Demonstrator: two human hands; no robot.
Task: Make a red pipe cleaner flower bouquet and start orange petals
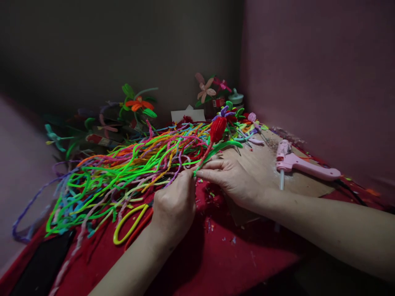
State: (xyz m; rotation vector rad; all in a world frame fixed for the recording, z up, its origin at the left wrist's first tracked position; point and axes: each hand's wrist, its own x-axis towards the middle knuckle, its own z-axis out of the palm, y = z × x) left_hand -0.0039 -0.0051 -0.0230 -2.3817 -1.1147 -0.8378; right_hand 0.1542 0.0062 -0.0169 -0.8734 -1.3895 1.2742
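Observation:
A pipe-cleaner flower (pixel 218 130) with a red bud, a reddish stem and a green leaf (pixel 226 145) tilts up and to the right over the table. My left hand (pixel 175 201) is closed around the lower end of its stem, most of which the fingers hide. Beside it, my right hand (pixel 230 179) pinches the green part of the stem between thumb and fingers. Just left of my hands spreads a heap of loose pipe cleaners (pixel 123 168) in many colours. Scissors with yellow and red-orange handles (pixel 131 224) lie partly behind my left wrist.
A pink glue gun (pixel 308 164) with a clear glue stick rests on a brown board (pixel 259 162) at right, its cord trailing away. A black phone-like slab (pixel 43 263) lies front left. Finished flowers (pixel 140 105) stand along the wall. Fibre scraps dot the red cloth (pixel 234 255).

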